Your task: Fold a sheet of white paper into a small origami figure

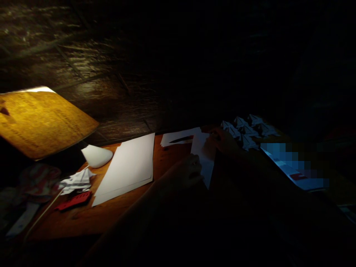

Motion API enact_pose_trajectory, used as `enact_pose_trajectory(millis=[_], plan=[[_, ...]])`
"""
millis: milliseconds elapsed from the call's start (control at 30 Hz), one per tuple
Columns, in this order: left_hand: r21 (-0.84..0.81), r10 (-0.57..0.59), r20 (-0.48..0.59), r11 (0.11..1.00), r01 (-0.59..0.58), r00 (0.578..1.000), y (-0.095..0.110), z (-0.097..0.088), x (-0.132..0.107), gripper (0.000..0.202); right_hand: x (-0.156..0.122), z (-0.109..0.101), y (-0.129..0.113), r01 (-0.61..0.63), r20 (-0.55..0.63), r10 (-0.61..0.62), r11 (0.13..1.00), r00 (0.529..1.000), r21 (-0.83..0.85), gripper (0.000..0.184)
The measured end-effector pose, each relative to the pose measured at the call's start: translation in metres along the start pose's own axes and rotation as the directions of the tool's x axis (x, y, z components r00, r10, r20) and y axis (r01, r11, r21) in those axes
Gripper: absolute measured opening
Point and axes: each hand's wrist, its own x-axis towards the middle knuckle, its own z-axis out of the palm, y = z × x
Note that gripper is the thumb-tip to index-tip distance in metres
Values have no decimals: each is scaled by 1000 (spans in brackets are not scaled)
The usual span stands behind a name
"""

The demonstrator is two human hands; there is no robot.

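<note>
The scene is very dark. My left hand [185,172] rests curled on the lower part of a white sheet of paper [205,155], fingers pressed down on it. Across the sheet, my right hand [224,141] holds its upper right edge with closed fingers. The paper lies on a wooden table [167,155] and looks partly folded, with a pointed lower corner. Just beyond my right hand sit several folded paper figures [249,129] in a cluster.
A stack of white sheets [128,167] lies left of the hands. More paper [178,137] lies behind. A white cone [96,155], crumpled paper [76,181] and a red flat object [74,201] sit at left. A yellow board [39,120] leans far left. A blurred rectangular item [294,165] lies right.
</note>
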Motion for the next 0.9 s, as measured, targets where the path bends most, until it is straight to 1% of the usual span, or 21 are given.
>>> enact_pose_trajectory(millis=[67, 167, 367, 467, 567, 633, 733, 833, 900], plan=[[6, -24, -25, 1000, 24, 999, -1, 2, 0, 19, -1, -1, -2, -3, 10, 4, 999, 1000, -45, 24], [16, -61, -63, 998, 63, 996, -1, 3, -2, 24, -2, -2, -3, 14, 9, -13, 996, 1000, -94, 26], [57, -136, -144, 988, 145, 980, 0, 0, -3, 43, -2, 0, 4, 63, 33, -60, 994, 998, -94, 25], [72, -159, -168, 982, 173, 973, -2, -4, -2, 47, -2, 1, 4, 83, 45, -79, 991, 996, -101, 27], [76, -160, -166, 982, 174, 973, -5, -9, -4, 42, -1, 1, 2, 71, 39, -67, 992, 997, -101, 26], [76, -149, -160, 984, 163, 976, -8, -13, -6, 39, 0, 0, 1, 67, 12, -66, 994, 998, -92, 26], [80, -136, -161, 985, 151, 978, -12, -14, -8, 36, 1, -1, 1, 96, -23, -97, 994, 995, -49, 30], [88, -144, -186, 983, 163, 972, -19, -11, -6, 29, 2, -3, 0, 141, 3, -141, 990, 990, -20, 33], [111, -155, -219, 977, 182, 963, -26, -8, -5, 27, 2, -4, -2, 145, 39, -144, 989, 989, -30, 29]])
